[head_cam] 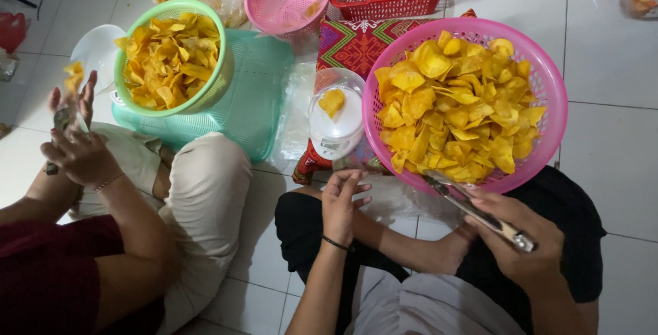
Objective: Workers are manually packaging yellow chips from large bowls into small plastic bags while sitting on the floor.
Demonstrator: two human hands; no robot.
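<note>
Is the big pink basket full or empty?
Full. The big pink basket is heaped with yellow chips up to its rim. The right hand holds metal tongs at its near edge.

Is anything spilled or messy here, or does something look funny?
Nothing looks spilled: the chips stay inside the pink basket and the green basket. One oddity: the small white scale holds only one little piece of chip. The right hand holds metal tongs at the pink basket's rim; the left hand is empty.
</note>
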